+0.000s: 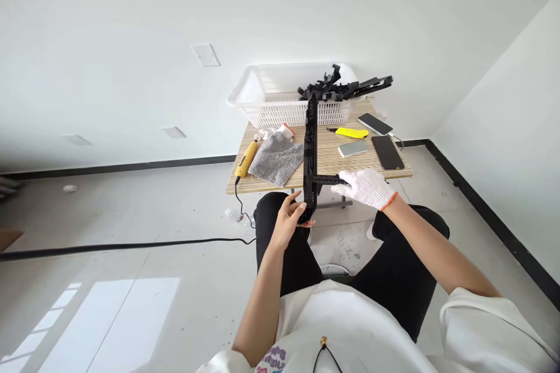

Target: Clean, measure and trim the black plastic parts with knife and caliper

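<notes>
My bare left hand (287,220) grips the lower end of a long black plastic part (310,143), which stands lengthwise before me, its far end reaching up to the basket. In a white knit glove with an orange cuff, my right hand (366,187) is closed on a black caliper (327,180) with pale scale marks. The caliper lies crosswise, its left end against the right side of the part near the bottom. Fingers of the glove cover the caliper's right portion.
A white basket (273,112) with black plastic pieces (332,87) stands at the back of the slatted table (324,154). Around are a grey cloth (277,160), a corded yellow tool (247,159), a glove (277,131), a yellow utility knife (351,133), and phones (387,152).
</notes>
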A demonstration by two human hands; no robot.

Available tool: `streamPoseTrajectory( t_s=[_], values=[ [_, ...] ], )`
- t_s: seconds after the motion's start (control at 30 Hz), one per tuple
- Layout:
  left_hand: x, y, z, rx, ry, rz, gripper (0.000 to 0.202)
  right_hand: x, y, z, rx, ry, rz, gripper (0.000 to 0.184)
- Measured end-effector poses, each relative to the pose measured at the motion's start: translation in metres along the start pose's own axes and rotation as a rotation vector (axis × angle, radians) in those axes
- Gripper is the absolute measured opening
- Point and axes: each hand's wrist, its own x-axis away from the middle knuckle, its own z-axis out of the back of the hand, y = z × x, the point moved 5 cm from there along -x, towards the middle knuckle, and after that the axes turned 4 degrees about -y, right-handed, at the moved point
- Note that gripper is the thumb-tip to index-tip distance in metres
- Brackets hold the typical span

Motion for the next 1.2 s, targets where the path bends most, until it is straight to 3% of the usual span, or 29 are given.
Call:
streamPoseTrajectory(
  t_s=[0.2, 0.67, 0.9, 1.03, 1.2],
  values=[
    [0.002, 0.013, -0.003, -0.051, -0.057, -0.029, 0.085, 0.002, 0.003, 0.008, 0.018, 0.051, -0.011, 0.073],
    [-0.004, 0.003, 0.009, 0.119, -0.068, -0.062, 0.046, -0.009, 0.000, -0.011, 0.002, 0.121, 0.011, 0.072],
    [-0.011, -0.009, 0.014, 0.108, -0.089, -0.069, 0.040, -0.016, 0.000, -0.014, -0.028, 0.179, -0.036, 0.068],
    [-0.019, -0.018, 0.016, 0.075, -0.132, -0.091, 0.043, -0.021, 0.004, -0.011, -0.011, 0.194, 0.044, 0.062],
    [-0.023, -0.023, 0.015, 0.024, -0.174, -0.116, 0.046, -0.026, 0.004, -0.014, 0.041, 0.215, 0.273, 0.041]
  ],
)
